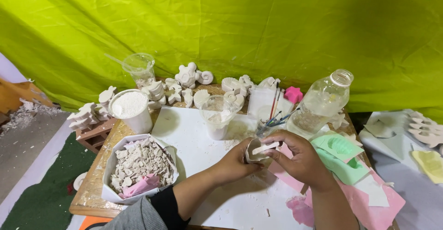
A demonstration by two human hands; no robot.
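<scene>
My left hand [233, 164] cups a small grey mould [253, 150] over the white sheet [198, 133] on the table. My right hand [300, 158] comes from the right and pinches a flat white plaster piece [266, 147] that rests across the mould's mouth. Both hands meet near the table's middle. Just beyond them stands a clear plastic cup [217, 117] with white powder residue, and a clear plastic bottle [320, 103] leans at the right.
A white tub of powder [131, 109] and a white box of plaster scraps [138, 165] sit at left. Several white plaster figures [189, 89] line the back edge. Green moulds [341, 156] and pink sheets [369, 207] lie at right, brushes [275, 114] behind.
</scene>
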